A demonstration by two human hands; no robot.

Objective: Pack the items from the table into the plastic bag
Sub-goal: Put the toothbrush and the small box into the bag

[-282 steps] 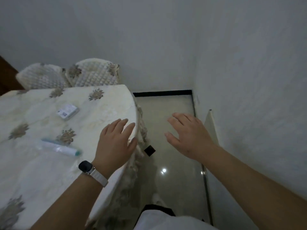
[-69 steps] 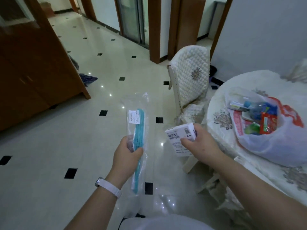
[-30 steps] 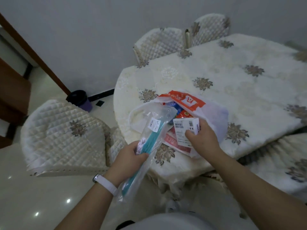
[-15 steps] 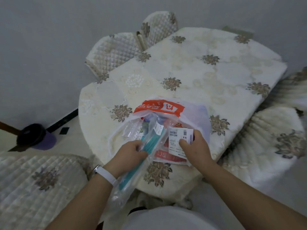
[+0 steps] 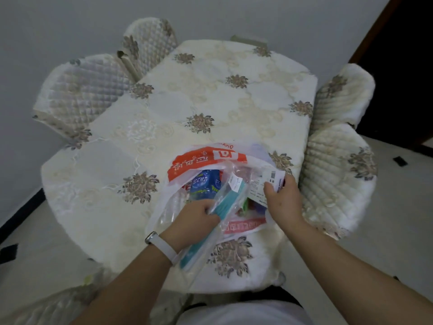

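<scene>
A white plastic bag (image 5: 208,159) with red print lies open on the near side of the table (image 5: 210,95). Inside it I see a blue packet (image 5: 205,182) and other small items. My left hand (image 5: 196,219) grips a teal item in a clear sleeve (image 5: 225,202), its upper end poking into the bag's mouth. My right hand (image 5: 282,200) holds a white box (image 5: 267,184) with a barcode label at the bag's right rim.
The oval table wears a cream cloth with brown flower motifs. Quilted chairs stand at the far left (image 5: 86,90), far middle (image 5: 150,41) and right (image 5: 339,174). A grey wall rises behind, and a dark doorway (image 5: 407,55) is at the upper right.
I have come closer to the table. Both hands moved forward, so the sleeved teal item and the white box now reach into the bag's mouth.
</scene>
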